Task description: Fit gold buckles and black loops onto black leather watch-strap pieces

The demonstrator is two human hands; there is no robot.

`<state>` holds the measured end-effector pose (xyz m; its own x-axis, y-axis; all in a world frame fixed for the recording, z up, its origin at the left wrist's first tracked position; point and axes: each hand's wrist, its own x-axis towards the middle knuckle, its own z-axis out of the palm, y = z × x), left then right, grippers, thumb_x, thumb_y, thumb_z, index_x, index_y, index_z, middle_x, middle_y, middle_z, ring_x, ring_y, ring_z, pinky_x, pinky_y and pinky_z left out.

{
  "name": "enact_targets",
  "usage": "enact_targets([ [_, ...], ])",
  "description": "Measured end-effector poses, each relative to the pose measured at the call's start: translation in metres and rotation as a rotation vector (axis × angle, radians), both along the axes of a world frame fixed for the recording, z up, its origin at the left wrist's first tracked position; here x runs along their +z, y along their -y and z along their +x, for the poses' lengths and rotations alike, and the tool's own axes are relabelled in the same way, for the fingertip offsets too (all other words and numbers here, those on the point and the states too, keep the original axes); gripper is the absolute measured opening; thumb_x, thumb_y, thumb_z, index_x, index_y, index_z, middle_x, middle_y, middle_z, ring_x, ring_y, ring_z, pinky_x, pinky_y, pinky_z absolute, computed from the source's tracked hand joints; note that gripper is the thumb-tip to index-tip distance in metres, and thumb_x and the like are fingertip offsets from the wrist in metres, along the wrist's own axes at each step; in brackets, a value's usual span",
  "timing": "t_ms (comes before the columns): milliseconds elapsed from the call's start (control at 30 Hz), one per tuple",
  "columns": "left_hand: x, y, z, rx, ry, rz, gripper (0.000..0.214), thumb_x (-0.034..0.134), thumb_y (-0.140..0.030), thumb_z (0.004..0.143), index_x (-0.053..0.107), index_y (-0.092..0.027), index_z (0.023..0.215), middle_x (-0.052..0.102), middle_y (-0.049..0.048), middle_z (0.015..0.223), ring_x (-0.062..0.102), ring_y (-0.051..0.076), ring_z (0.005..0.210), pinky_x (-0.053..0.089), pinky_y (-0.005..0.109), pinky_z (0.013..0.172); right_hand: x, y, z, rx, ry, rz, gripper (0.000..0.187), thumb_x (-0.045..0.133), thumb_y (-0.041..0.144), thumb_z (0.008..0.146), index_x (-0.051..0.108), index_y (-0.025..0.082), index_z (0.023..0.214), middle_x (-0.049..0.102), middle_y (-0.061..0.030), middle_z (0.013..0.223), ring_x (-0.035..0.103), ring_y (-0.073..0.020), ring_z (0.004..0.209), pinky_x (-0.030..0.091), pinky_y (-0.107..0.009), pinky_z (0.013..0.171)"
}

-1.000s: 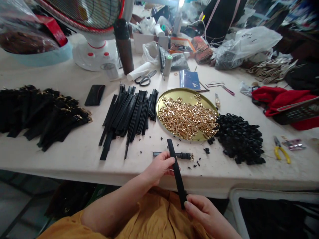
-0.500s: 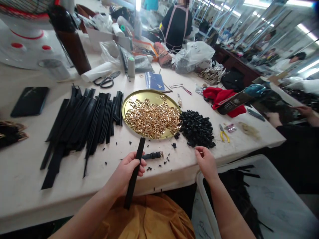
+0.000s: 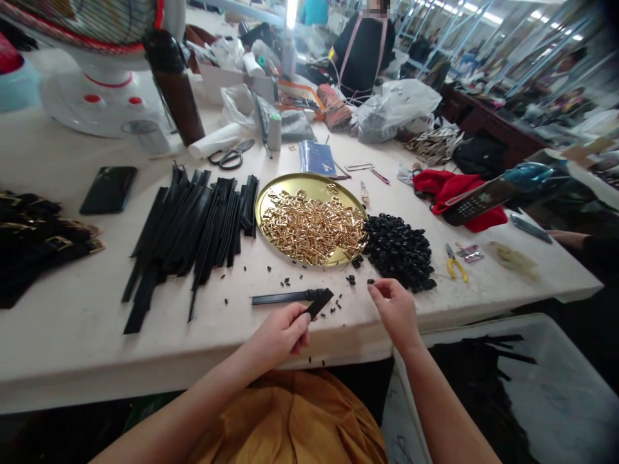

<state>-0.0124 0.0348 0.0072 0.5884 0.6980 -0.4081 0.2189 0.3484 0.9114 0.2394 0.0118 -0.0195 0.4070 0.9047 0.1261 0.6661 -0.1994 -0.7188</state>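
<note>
My left hand [image 3: 283, 332] is closed on a black strap [image 3: 316, 303] whose tip sticks out toward the table edge. A second black strap [image 3: 283, 298] lies flat on the white table [image 3: 72, 335] just beyond it. My right hand [image 3: 394, 309] pinches a small black loop [image 3: 371, 281] at its fingertips, next to the heap of black loops [image 3: 399, 251]. A round gold tray [image 3: 283, 187] holds a pile of gold buckles [image 3: 312, 229]. Left of the tray lies a fan of bare black straps [image 3: 193, 229].
Finished straps with buckles [image 3: 33, 241] are piled at the far left. A black phone [image 3: 109, 189], scissors [image 3: 231, 154], a fan base [image 3: 104, 103], yellow pliers [image 3: 454, 263] and a red cloth [image 3: 452, 187] sit on the table. A white bin [image 3: 546, 386] stands at lower right. Another person's forearm [image 3: 570, 238] shows at right.
My left hand has turned the strap from upright to nearly end-on and low by the table edge. My right hand moved up to the loop heap and pinched a loop.
</note>
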Motion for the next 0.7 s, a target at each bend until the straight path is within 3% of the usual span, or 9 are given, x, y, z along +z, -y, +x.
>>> enact_targets([
  [133, 0.010, 0.001, 0.006, -0.077, -0.036, 0.141, 0.022, 0.038, -0.035, 0.082, 0.049, -0.018, 0.075, 0.051, -0.0034, 0.056, 0.047, 0.009, 0.048, 0.036, 0.018, 0.046, 0.016, 0.009, -0.042, 0.042, -0.746, -0.029, 0.038, 0.060, 0.034, 0.075, 0.055, 0.023, 0.110, 0.057, 0.0012, 0.079, 0.051, -0.0104, 0.065, 0.044, -0.024, 0.062],
  [233, 0.016, 0.004, 0.006, -0.103, -0.048, 0.220, 0.022, 0.037, -0.033, 0.083, 0.051, -0.017, 0.076, 0.052, -0.0029, 0.057, 0.047, 0.009, 0.049, 0.035, 0.018, 0.047, 0.022, 0.010, -0.063, 0.016, -1.203, -0.083, 0.031, 0.066, 0.029, 0.071, 0.061, 0.025, 0.101, 0.061, 0.0027, 0.078, 0.053, -0.0070, 0.061, 0.046, -0.020, 0.058],
  [333, 0.016, 0.008, 0.004, -0.079, -0.070, 0.240, 0.022, 0.036, -0.031, 0.083, 0.051, -0.017, 0.077, 0.051, -0.0029, 0.056, 0.047, 0.009, 0.048, 0.035, 0.018, 0.047, 0.022, 0.009, -0.076, -0.076, -1.485, -0.089, 0.023, 0.072, 0.022, 0.064, 0.065, 0.023, 0.086, 0.066, 0.0032, 0.081, 0.058, -0.0065, 0.065, 0.050, -0.018, 0.063],
  [500, 0.009, 0.011, 0.002, -0.011, -0.161, 0.314, 0.023, 0.035, -0.031, 0.084, 0.054, -0.017, 0.083, 0.054, -0.0026, 0.058, 0.049, 0.010, 0.050, 0.035, 0.019, 0.048, 0.019, 0.011, -0.095, -0.144, -1.565, -0.070, 0.019, 0.077, 0.024, 0.060, 0.064, 0.019, 0.073, 0.068, 0.0026, 0.074, 0.059, -0.0066, 0.062, 0.051, -0.016, 0.058],
  [700, 0.011, 0.011, -0.001, -0.035, -0.297, 0.461, 0.024, 0.035, -0.029, 0.084, 0.057, -0.018, 0.083, 0.059, -0.0004, 0.062, 0.052, 0.012, 0.056, 0.034, 0.020, 0.051, 0.015, 0.016, -0.100, -0.119, -1.379, 0.009, 0.018, 0.076, 0.028, 0.062, 0.062, 0.020, 0.071, 0.063, 0.0058, 0.065, 0.057, -0.0052, 0.059, 0.047, -0.015, 0.056],
])
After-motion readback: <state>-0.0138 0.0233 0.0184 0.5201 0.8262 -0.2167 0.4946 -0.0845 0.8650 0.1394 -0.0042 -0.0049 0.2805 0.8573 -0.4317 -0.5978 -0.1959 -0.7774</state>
